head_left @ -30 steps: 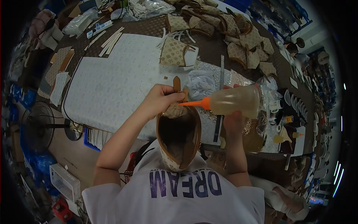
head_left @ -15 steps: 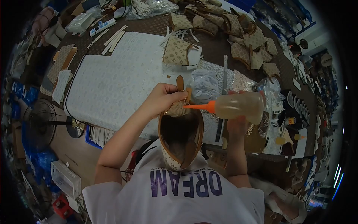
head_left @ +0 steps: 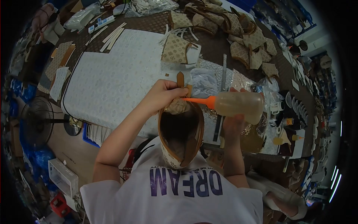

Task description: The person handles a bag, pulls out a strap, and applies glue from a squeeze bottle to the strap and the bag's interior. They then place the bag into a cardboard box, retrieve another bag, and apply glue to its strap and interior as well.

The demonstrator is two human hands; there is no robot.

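Observation:
My left hand [head_left: 166, 95] pinches the top edge of an open patterned bag [head_left: 177, 156] with brown trim, beside a small brown leather tab [head_left: 180, 79] that points away from me. The bag rests against my shirt, its dark opening facing up. My right hand [head_left: 235, 119] is wrapped round a clear squeeze bottle [head_left: 238, 105] of yellowish liquid, held sideways. Its orange nozzle [head_left: 199, 100] points left, and the tip is at the bag's edge just below my left fingertips. The bottle covers part of my right hand.
Patterned bag pieces [head_left: 238, 52] are heaped at the back right. A metal ruler [head_left: 224, 74] and a plastic bag [head_left: 203, 82] lie beyond the bottle. Pale strips [head_left: 113, 36] lie at the back left. A fan [head_left: 39, 121] stands left of the table [head_left: 108, 82].
The nozzle tip has moved slightly up and left, closer to my left fingertips. My left hand has shifted a little on the bag's edge, and the view has moved slightly.

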